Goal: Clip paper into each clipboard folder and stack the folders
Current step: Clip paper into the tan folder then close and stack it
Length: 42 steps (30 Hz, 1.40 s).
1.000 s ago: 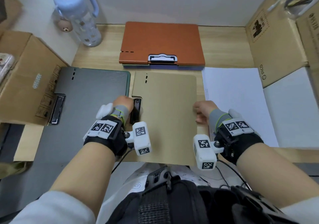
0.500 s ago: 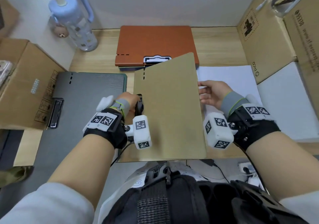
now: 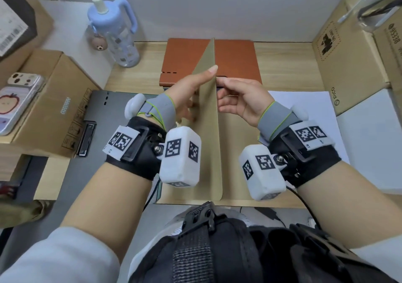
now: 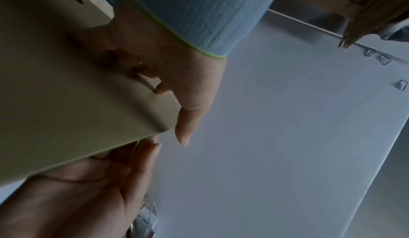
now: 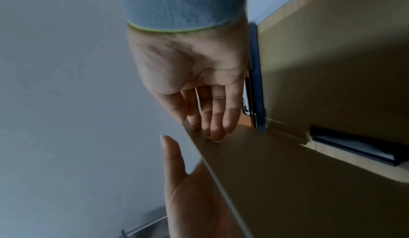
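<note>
Tan clipboard folder [image 3: 219, 143] at the near middle of the wooden desk [image 3: 282, 65], cover [image 3: 208, 108] swung up to stand on edge, roughly vertical over its own spine. Left hand [image 3: 187, 95] flat against the cover's left face, fingers straight and together, thumb tip riding the top edge. Right hand [image 3: 241, 99] on the other face, fingers loosely extended and touching near the same edge, pinching nothing that can be made out. Inner black clip [image 5: 354, 147] lying bare on the back board, seen from the right wrist view.

Best handled, by this reading, as a hand-over: left palm to take the cover's weight and ease it down leftward onto the open grey folder [image 3: 121, 117], not dropped (a slap could jolt the board). Right hand then free for a sheet from the white paper stack [image 3: 304, 112] just right of the tan folder; square it under the clip before pressing.

Beyond the tan folder, a closed orange folder [image 3: 235, 60] lying on a blue one. Further out, cardboard boxes [image 3: 348, 65] at the right, a blue water bottle [image 3: 115, 32] at the far left, a phone [image 3: 17, 99] on a box.
</note>
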Motion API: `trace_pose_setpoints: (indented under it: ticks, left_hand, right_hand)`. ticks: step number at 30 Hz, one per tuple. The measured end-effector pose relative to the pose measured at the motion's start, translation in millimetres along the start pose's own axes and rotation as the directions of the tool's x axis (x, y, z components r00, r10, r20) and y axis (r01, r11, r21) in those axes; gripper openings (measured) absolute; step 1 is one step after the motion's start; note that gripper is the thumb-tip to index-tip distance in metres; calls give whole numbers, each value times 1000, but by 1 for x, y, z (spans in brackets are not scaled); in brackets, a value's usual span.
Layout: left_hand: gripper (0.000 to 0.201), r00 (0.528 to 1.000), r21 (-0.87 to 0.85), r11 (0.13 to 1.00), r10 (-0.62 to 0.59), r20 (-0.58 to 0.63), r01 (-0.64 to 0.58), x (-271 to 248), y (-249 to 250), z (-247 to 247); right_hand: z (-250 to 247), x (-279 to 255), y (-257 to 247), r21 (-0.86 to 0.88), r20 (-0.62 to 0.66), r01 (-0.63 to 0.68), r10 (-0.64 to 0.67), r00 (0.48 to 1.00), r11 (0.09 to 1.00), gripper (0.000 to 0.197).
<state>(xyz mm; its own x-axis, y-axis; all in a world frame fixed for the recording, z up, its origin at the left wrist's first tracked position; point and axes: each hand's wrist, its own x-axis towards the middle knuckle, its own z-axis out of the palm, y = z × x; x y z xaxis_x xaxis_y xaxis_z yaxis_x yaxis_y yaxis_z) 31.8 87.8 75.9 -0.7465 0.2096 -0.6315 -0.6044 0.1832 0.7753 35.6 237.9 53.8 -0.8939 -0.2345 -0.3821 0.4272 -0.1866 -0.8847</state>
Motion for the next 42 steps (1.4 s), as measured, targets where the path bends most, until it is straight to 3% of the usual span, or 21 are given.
trace_pose_setpoints:
  ticks: [1,5,15,23,26,28,34,38,42]
  left_hand:
    - [36,1000,1,1000,4,25,-4,-1,1,-2]
    - [59,999,53,998,44,25,-45,0,3,-8]
    - [6,994,142,988,72,-87,-59,-20,4,-52]
    - [16,959,285,956,18,-281,66,-37,-15,-123]
    - [9,934,311,939,-26,-355,145,-37,-27,-145]
    - [16,901,352,908,-61,-430,229,-35,-37,-159]
    - [36,796,532,714,-58,-603,455,-19,-68,-181]
    - [52,746,492,722,-50,-665,487,-6,-92,-187]
    - [67,725,462,733,-60,-686,498,3,-111,-187]
  right_hand:
    - [4,0,0,12,15,10,-11,1000,1000,19]
    - [16,5,-4,32,49,34,-35,998,999,28]
    - [40,22,8,-94,190,3,14,982,996,25]
    - [44,46,52,-235,75,-144,166,983,961,26]
    - [37,54,68,-425,11,-193,218,976,885,36]
    - [33,61,79,-554,-20,-212,241,970,805,40]
    - [19,76,113,-723,-101,-294,325,940,625,46]
    - [17,79,121,-783,-116,-281,314,942,555,50]
    - [18,75,127,-896,-128,-251,327,936,366,59]
